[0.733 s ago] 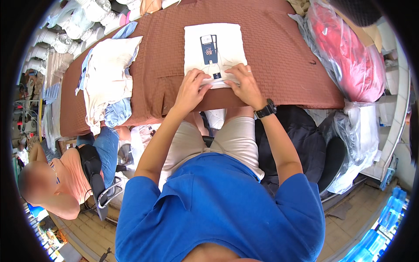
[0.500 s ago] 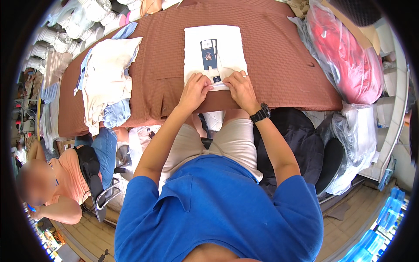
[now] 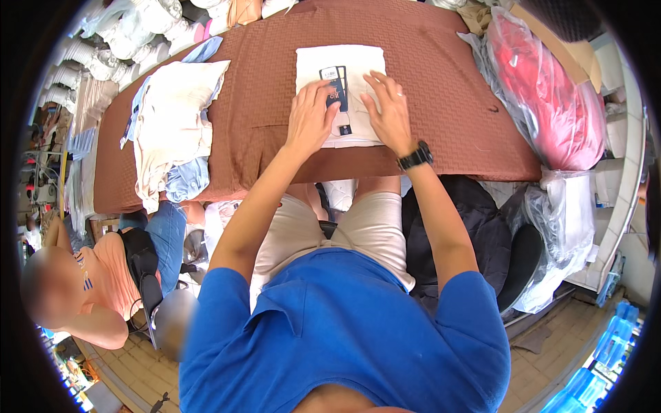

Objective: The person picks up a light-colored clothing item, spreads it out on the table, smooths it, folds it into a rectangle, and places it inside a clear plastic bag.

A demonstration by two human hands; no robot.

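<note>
While the left hand (image 3: 311, 117) bends its fingers over the dark tag (image 3: 343, 96) — whether they pinch it cannot be confirmed from this angle — the right hand (image 3: 389, 113) is open at the cloth's right side. The step appears to be tag positioning; the next move calls for light, flat contact. The folded white cloth (image 3: 354, 131) lies squared, fairly smooth, on the brown tablecloth (image 3: 255, 82).

Brown-covered table (image 3: 258, 89) with clothes (image 3: 172, 110), folded white cloth (image 3: 357, 117)
</note>
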